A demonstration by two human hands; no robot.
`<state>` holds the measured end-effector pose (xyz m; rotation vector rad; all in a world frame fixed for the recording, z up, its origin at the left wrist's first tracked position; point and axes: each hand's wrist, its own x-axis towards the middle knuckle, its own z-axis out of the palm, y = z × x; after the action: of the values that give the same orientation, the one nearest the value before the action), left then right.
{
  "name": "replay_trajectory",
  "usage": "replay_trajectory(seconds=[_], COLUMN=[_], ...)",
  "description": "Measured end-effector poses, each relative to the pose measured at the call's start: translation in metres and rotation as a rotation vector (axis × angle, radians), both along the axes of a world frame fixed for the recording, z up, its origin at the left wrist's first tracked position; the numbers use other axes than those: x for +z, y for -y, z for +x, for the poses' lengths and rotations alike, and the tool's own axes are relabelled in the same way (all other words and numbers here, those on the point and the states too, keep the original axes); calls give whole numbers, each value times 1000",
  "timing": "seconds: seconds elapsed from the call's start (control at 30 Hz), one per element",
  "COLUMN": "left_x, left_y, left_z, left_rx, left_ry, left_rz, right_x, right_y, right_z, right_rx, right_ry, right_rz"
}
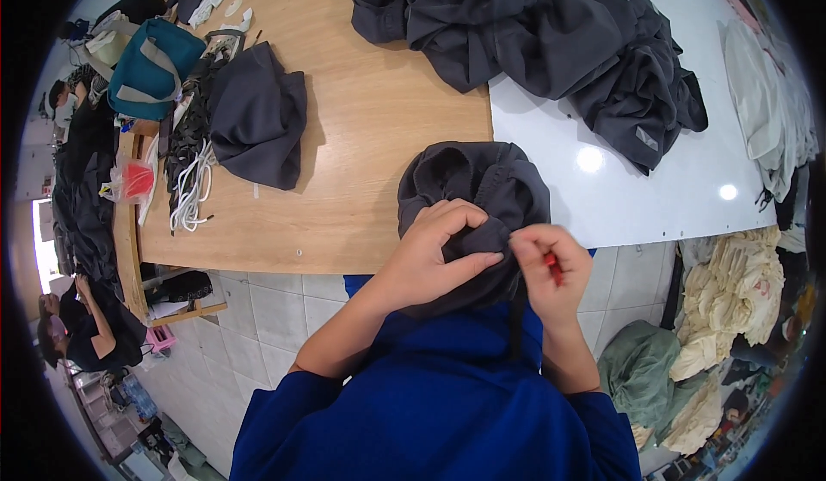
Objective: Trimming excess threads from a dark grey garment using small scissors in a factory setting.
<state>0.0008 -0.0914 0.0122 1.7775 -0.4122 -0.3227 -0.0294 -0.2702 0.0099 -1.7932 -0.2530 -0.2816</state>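
Note:
A dark grey garment (pixel 469 190) lies bunched at the near edge of the table, hanging over toward my blue shirt. My left hand (pixel 440 255) pinches a fold of its fabric between thumb and fingers. My right hand (pixel 551 270) is closed around a small red tool (pixel 551 264) right beside that fold, and a dark cord (pixel 516 322) hangs down below it.
A wooden table (pixel 361 137) meets a white tabletop (pixel 654 188). A pile of dark grey garments (pixel 551 33) sits at the back, a single one (pixel 258 115) at left beside white cords (pixel 194 188) and a teal bag (pixel 151 68). Cream fabric (pixel 731 300) is heaped on the right; another person (pixel 95 330) sits at lower left.

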Motion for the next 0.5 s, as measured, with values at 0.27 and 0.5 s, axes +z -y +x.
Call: replay_trajectory(seconds=[0.27,0.5], left_x=[-3,-5], left_y=[-2,-2], left_z=[2,4], left_rx=[23,53], left_ry=[-50,-61], left_rz=[-36,-78], right_x=[0,-3], right_y=[11,19], right_z=[2,3], right_rx=[-83,-37], right_ry=[-400,-272], right_rz=[400,194])
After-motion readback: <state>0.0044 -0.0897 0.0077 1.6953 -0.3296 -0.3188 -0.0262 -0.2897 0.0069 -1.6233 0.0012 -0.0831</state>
